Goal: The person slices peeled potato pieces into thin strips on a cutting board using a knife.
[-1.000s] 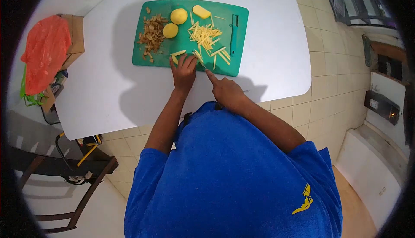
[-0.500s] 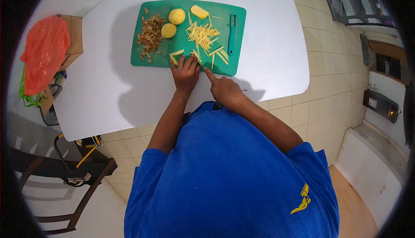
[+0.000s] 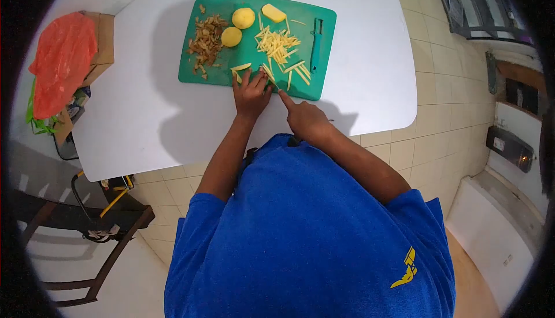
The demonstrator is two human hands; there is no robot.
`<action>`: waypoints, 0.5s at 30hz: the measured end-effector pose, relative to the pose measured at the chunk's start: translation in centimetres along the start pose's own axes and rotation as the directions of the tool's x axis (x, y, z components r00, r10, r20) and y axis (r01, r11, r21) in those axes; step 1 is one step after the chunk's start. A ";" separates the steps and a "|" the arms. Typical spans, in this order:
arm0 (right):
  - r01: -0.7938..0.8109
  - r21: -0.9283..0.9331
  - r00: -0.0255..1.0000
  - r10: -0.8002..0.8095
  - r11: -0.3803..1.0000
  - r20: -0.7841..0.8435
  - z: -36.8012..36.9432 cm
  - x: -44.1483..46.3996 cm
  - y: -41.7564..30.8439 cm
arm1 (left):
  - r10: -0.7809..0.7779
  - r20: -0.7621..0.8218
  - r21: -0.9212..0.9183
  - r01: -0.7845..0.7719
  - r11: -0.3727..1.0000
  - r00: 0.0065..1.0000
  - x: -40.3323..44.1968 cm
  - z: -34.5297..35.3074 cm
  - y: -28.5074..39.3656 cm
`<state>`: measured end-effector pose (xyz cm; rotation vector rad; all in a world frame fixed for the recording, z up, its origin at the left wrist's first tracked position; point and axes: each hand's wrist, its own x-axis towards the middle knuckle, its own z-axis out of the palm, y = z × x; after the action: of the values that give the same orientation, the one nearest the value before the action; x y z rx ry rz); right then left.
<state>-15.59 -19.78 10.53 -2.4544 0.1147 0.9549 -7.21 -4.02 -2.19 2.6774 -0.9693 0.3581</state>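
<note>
My left hand (image 3: 252, 97) rests at the near edge of a green cutting board (image 3: 231, 76), its bent fingertips pressing on cut potato pieces. My right hand (image 3: 307, 119) grips a knife (image 3: 276, 86) with the index finger stretched along it; the handle is mostly hidden. The blade points at the potato strips (image 3: 267, 71) beside my left fingers. Left of those fingers lie potato slices (image 3: 241, 67). Further up the board is a pile of thin potato strips (image 3: 276, 44).
Two peeled potatoes (image 3: 243, 18) and a cut potato piece (image 3: 273, 13) lie at the back of the board. Brown peelings (image 3: 207, 38) are heaped at left, and a peeler (image 3: 316, 46) lies at right. A red plastic bag (image 3: 63, 58) covers a cardboard box beyond the white table (image 3: 370, 69).
The board and table sit slightly further right in view, as the camera has shifted. Both hands keep nearly the same place and grip at the board's near edge.
</note>
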 end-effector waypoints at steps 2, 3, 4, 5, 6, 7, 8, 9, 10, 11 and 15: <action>0.023 -0.002 0.999 -0.023 1.000 -0.033 0.4 0.0 0.4 | -0.047 -0.015 0.073 0.048 0.996 0.999 0.0 -1.1 0.8; 0.029 -0.004 0.998 -0.029 1.000 -0.052 0.6 0.0 0.7 | -0.068 -0.027 0.106 0.071 0.992 0.997 0.2 -1.6 1.3; 0.034 -0.006 0.997 -0.034 0.999 -0.070 0.7 -0.1 0.9 | -0.095 -0.021 0.100 0.096 0.990 0.995 0.1 -1.5 1.5; 0.025 -0.003 0.998 -0.025 1.000 -0.058 0.7 0.0 1.1 | -0.122 -0.014 0.096 0.123 0.988 0.992 -0.2 -1.2 1.7; 0.017 0.000 0.999 -0.017 1.000 -0.043 0.6 -0.1 0.9 | -0.152 -0.004 0.094 0.152 0.984 0.988 -0.4 -1.1 1.8; 0.012 0.003 1.000 -0.012 1.000 -0.026 0.5 -0.2 0.7 | -0.156 0.000 0.085 0.155 0.984 0.988 -0.5 -1.0 1.8; 0.006 0.010 1.000 -0.006 1.000 -0.020 0.5 -0.4 0.6 | -0.158 0.006 0.077 0.157 0.985 0.987 -0.6 -0.8 1.8; 0.000 0.018 1.000 0.001 1.000 -0.017 0.4 -0.6 0.5 | -0.158 0.009 0.070 0.157 0.985 0.987 -0.5 -0.8 1.8; -0.008 0.024 1.000 0.008 1.000 -0.015 0.2 -0.8 0.5 | -0.143 -0.011 0.081 0.143 0.986 0.990 -0.5 -0.9 1.8; -0.016 0.030 1.000 0.016 0.999 0.011 -0.1 -1.3 0.4 | -0.128 -0.033 0.091 0.130 0.987 0.991 -0.4 -0.9 1.8; -0.026 0.041 0.997 0.022 0.999 0.076 -1.2 -2.4 0.1 | -0.135 -0.054 0.057 0.138 0.989 0.989 -0.4 -1.0 1.8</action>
<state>-16.68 -20.73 12.80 -2.3807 0.1370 1.0443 -8.78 -4.80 -1.06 2.7567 -0.7668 0.4297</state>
